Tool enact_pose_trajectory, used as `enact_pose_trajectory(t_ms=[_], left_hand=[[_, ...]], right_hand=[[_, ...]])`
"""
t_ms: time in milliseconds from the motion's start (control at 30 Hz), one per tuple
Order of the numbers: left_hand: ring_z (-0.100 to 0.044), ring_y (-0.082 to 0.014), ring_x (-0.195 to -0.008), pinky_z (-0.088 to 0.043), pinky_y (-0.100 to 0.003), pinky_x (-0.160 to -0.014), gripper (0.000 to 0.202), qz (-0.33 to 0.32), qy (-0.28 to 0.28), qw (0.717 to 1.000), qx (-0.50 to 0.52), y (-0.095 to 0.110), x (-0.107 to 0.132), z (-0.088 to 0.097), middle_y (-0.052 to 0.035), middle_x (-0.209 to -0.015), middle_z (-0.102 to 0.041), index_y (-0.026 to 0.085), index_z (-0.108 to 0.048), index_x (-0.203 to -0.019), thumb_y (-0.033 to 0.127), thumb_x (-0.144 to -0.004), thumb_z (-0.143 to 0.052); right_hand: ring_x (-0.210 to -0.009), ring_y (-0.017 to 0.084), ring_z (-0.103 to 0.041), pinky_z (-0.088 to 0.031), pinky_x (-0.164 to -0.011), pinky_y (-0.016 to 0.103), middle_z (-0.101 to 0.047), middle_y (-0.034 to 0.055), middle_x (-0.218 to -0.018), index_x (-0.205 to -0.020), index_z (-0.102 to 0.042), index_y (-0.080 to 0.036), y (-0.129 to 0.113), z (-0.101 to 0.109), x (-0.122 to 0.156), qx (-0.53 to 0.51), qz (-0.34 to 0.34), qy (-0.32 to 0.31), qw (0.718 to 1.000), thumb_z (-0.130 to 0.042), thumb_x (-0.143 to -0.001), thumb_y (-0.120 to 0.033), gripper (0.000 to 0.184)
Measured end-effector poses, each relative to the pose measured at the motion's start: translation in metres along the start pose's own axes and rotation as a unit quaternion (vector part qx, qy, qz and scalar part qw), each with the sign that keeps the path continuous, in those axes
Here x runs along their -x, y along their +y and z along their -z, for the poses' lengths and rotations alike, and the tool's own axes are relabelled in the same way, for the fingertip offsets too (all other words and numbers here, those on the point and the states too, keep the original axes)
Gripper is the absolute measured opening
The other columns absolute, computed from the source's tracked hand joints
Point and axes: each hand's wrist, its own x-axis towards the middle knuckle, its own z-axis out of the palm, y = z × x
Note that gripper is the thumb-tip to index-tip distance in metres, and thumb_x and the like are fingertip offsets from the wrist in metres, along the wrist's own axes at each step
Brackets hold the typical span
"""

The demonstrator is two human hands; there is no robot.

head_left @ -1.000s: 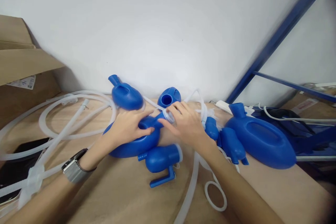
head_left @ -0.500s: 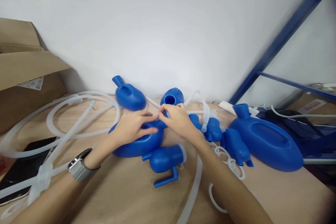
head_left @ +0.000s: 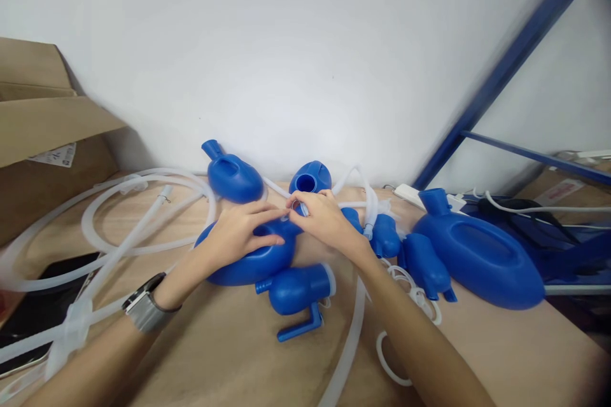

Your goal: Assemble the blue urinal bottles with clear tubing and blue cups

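A blue plastic urinal bottle [head_left: 255,267] lies on its side on the table, its neck pointing away to the right. My left hand [head_left: 241,229] is laid over its body, thumb and fingers gripping it, with the fingertips reaching to the neck. At the bottle's mouth, my right hand [head_left: 317,213] pinches a pale ring [head_left: 300,206] between curled fingers; how far it sits around the mouth is partly hidden. Just in front lies a blue cap piece [head_left: 293,289] with a ribbed spout, a white rim and a flat arm.
More blue bottles stand behind [head_left: 233,178] and at right [head_left: 482,261]. Several blue caps [head_left: 427,267] and white rings [head_left: 394,362] lie right of my hands. Clear hoses [head_left: 147,222] coil at left, over a black tablet-like thing [head_left: 45,296], near a cardboard box [head_left: 52,121].
The view has shifted slightly. My right fingers have moved a little at the bottle's mouth, showing more of the pale ring. My left hand keeps its place on the bottle.
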Motion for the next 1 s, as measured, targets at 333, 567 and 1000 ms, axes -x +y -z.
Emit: enact_pose_trajectory(t_ms=[333,567,1000], left_hand=[[-0.071,-0.0258,-0.112,-0.056,-0.040,-0.099,0.037,-0.073,0.001,0.997,0.004,-0.0047,0.0020,-0.0056,-0.0101,-0.126,-0.074,0.019,-0.074,-0.123,0.044,-0.100,-0.061],[-0.070,-0.0266,-0.113,-0.053,-0.043,-0.105,0.033,-0.089,-0.018,0.996,-0.005,-0.0042,0.0016,-0.0040,-0.0105,-0.125,-0.074,0.019,-0.076,-0.120,0.041,-0.101,-0.060],[-0.067,-0.0272,-0.117,-0.055,-0.044,-0.103,0.036,-0.107,-0.029,0.994,-0.012,-0.0017,0.0001,-0.0014,-0.0104,-0.128,-0.074,0.019,-0.071,-0.128,0.039,-0.102,-0.057]], right_hand=[[-0.096,0.022,-0.067,-0.033,-0.099,0.042,-0.079,0.0013,-0.101,-0.103,-0.073,-0.022,0.0035,0.0033,0.0001,-0.014,0.016,-0.013,1.000,-0.055,-0.100,-0.028,0.019],[-0.096,0.023,-0.068,-0.034,-0.100,0.043,-0.080,0.0014,-0.096,-0.101,-0.076,-0.023,0.0027,0.0036,0.0000,-0.027,0.012,-0.006,1.000,-0.056,-0.099,-0.025,0.020],[-0.089,0.019,-0.070,-0.037,-0.099,0.039,-0.079,0.0007,-0.091,-0.094,-0.077,-0.021,0.0012,0.0018,-0.0039,-0.069,-0.024,-0.012,0.997,-0.060,-0.092,-0.017,0.017]])
